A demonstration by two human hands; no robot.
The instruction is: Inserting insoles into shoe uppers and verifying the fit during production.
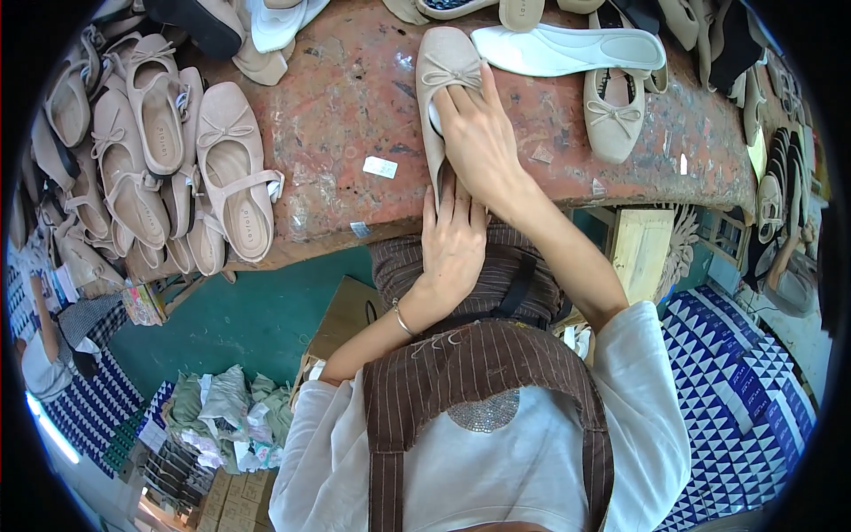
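A beige ballet flat point(446, 55) with a bow lies on the worn table, toe pointing away from me. My right hand point(481, 146) reaches into its opening, several fingers tucked inside and one stretched along the outside by the bow. At the heel, near the table's front edge, my left hand point(454, 253) is closed around the back of the shoe, with its fingertips partly hidden under my right hand. A bit of white shows inside the shoe. Just right of the toe lies a white insole point(572, 50), beside another beige bow shoe point(614, 124).
Many beige strapped shoes point(238, 168) are heaped on the left of the table point(346, 115). A small white label point(380, 167) lies between them and my hands. Below the table stand a cardboard box point(341, 310) and a pile of grey-green cloth point(226, 408). Blue-and-white patterned boxes point(731, 390) stand at right.
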